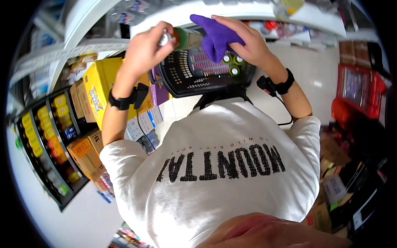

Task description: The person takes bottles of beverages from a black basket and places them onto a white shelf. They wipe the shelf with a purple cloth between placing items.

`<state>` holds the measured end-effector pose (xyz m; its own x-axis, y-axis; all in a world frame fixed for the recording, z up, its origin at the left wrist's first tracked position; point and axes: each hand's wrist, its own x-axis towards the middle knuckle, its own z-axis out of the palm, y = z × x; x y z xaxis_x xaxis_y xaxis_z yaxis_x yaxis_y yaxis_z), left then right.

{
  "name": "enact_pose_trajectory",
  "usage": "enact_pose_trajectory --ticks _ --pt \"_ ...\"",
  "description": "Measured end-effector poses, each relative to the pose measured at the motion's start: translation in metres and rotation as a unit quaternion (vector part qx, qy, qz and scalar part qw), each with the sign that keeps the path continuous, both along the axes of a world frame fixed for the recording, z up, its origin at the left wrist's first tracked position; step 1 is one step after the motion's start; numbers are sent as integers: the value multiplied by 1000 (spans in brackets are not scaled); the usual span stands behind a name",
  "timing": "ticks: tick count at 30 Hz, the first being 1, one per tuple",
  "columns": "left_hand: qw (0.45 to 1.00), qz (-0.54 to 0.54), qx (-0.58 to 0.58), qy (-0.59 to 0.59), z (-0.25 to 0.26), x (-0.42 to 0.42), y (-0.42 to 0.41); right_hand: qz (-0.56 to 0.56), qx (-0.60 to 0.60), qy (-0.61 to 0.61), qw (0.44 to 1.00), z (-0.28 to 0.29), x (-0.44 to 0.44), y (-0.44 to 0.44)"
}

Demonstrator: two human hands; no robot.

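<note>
My left hand (pixel 147 51) grips a bottle (pixel 187 38) near its pale, shiny cap. The bottle lies tilted, with its body pointing right and a green band below the neck. Bunched in my right hand (pixel 252 43) is a purple cloth (pixel 220 35), close to the bottle's far end. Below both hands is a black plastic basket (pixel 186 91) with slotted sides. Inside it, under the cloth, stand several light-capped bottles (pixel 234 71) with green around the caps. The cloth hides part of the basket's inside.
White shelves (pixel 226 14) with goods run along the front. To the left are a yellow carton (pixel 99 90), a brown cardboard box (pixel 88 152) and a black rack (pixel 62 195) of packaged goods. A red container (pixel 373 93) is at the right. Tiled floor (pixel 307 71) shows beside the basket.
</note>
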<state>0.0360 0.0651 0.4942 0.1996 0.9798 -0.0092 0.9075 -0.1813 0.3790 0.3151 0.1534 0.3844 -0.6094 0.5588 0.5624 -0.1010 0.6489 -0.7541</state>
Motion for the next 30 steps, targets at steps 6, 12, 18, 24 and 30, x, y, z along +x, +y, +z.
enact_pose_trajectory --ticks 6,12,18,24,30 --pt "951 61 253 -164 112 -11 -24 39 53 164 984 43 -75 -1" --pt "923 64 372 -72 142 14 -19 -31 224 258 939 137 -127 -27" --pt "890 89 425 -140 207 -9 -15 -105 463 168 864 152 -130 -18" --pt "880 152 446 -60 246 -74 52 -187 427 -60 883 168 -81 48" --pt "865 198 460 43 253 -109 142 -225 241 -21 944 176 -31 103"
